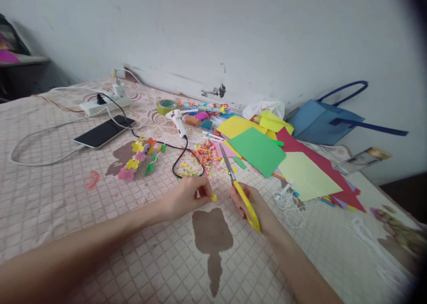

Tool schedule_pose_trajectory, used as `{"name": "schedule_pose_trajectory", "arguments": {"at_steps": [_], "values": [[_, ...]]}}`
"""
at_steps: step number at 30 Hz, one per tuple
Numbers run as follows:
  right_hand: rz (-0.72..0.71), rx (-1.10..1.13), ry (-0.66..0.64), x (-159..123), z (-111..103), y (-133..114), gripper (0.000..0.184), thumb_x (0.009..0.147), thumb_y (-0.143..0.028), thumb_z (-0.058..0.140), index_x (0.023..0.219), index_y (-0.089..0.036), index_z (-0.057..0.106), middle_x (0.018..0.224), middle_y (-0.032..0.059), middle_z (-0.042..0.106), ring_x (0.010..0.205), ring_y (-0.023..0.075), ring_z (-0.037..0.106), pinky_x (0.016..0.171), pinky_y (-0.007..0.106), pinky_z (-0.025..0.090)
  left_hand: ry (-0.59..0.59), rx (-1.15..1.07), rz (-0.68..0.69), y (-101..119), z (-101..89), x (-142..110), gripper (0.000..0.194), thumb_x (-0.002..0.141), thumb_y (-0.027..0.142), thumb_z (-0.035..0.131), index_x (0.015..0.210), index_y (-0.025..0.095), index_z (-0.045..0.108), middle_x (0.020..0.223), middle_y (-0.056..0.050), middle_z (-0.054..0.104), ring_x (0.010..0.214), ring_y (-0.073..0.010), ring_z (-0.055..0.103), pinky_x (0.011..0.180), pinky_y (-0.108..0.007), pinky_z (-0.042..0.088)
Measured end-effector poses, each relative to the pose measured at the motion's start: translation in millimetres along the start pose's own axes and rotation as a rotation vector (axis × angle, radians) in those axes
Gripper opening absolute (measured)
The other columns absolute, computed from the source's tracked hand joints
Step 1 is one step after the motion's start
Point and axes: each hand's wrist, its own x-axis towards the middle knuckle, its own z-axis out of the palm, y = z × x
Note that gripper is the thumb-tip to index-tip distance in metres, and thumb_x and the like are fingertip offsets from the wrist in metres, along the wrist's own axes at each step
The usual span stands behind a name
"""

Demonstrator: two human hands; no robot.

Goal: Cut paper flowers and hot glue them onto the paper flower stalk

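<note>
Between the thumb and fingertips of my left hand [187,198] is a small piece of yellow paper [214,198]. My right hand [248,202] holds scissors [245,197] with yellow handles, their blades pointing away from me and up to the left, apart from the yellow piece. The blades look closed together. Beyond both hands lies a heap of tiny colourful paper scraps [207,155]. Paper flowers [136,155] in yellow, pink and orange, with green leaves, lie left of the scraps.
Coloured paper sheets [256,150] spread at the right, before a blue bag [325,119]. A white glue gun [177,122] with a black cord lies behind the scraps, near green tape [167,106]. A phone [104,132] and a power strip [105,106] with cables are at left.
</note>
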Motion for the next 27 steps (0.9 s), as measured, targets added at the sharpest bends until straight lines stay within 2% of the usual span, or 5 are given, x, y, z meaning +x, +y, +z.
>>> {"name": "schedule_pose_trajectory", "arguments": {"at_steps": [3, 6, 13, 21, 27], "values": [[-0.031, 0.098, 0.007, 0.3, 5.8, 2.4, 0.039, 0.068, -0.054, 0.064, 0.075, -0.019, 0.047, 0.056, -0.0075, 0.043, 0.039, 0.0054, 0.033, 0.036, 0.019, 0.028, 0.012, -0.369, -0.163, 3.0, 0.3, 1.7, 0.015, 0.073, 0.025, 0.064, 0.074, 0.014, 0.054, 0.062, 0.002, 0.055, 0.055, -0.0097, 0.05, 0.05, -0.021, 0.037], [-0.088, 0.21, 0.036, -1.4, 15.4, 1.4, 0.042, 0.062, -0.048, 0.071, 0.082, -0.019, 0.049, 0.066, -0.005, 0.05, 0.044, 0.0059, 0.038, 0.039, 0.02, 0.031, 0.015, -0.538, -0.21, 5.4, 2.4, 1.6, 0.023, 0.069, 0.029, 0.068, 0.08, 0.014, 0.054, 0.06, 0.003, 0.054, 0.053, -0.0085, 0.049, 0.048, -0.019, 0.035], [-0.124, 0.214, 0.079, -2.2, 29.5, -0.5, 0.028, 0.066, -0.035, 0.067, 0.08, -0.019, 0.047, 0.067, -0.0044, 0.051, 0.044, 0.006, 0.039, 0.04, 0.02, 0.031, -0.024, -0.546, -0.198, 6.3, 10.1, -2.1, 0.023, 0.07, 0.03, 0.068, 0.08, 0.013, 0.056, 0.066, 0.0, 0.06, 0.061, -0.0108, 0.054, 0.056, -0.022, 0.04], [-0.109, 0.294, 0.104, 0.0, 26.6, 6.3, 0.03, 0.071, -0.04, 0.066, 0.082, -0.019, 0.047, 0.063, -0.0058, 0.046, 0.046, 0.0067, 0.038, 0.039, 0.019, 0.033, 0.004, -0.547, -0.228, 6.5, 8.6, 0.5, 0.027, 0.07, 0.035, 0.069, 0.078, 0.013, 0.055, 0.063, 0.0, 0.058, 0.057, -0.0096, 0.05, 0.052, -0.021, 0.036], [-0.131, 0.232, 0.121, -0.8, 28.3, -0.9, 0.03, 0.066, -0.034, 0.071, 0.079, -0.018, 0.049, 0.065, -0.005, 0.048, 0.05, 0.0072, 0.042, 0.044, 0.02, 0.034, -0.03, -0.498, -0.216, 4.8, 8.5, -0.1, 0.029, 0.073, 0.041, 0.065, 0.073, 0.014, 0.055, 0.064, 0.001, 0.056, 0.058, -0.0099, 0.05, 0.054, -0.022, 0.037]]}}
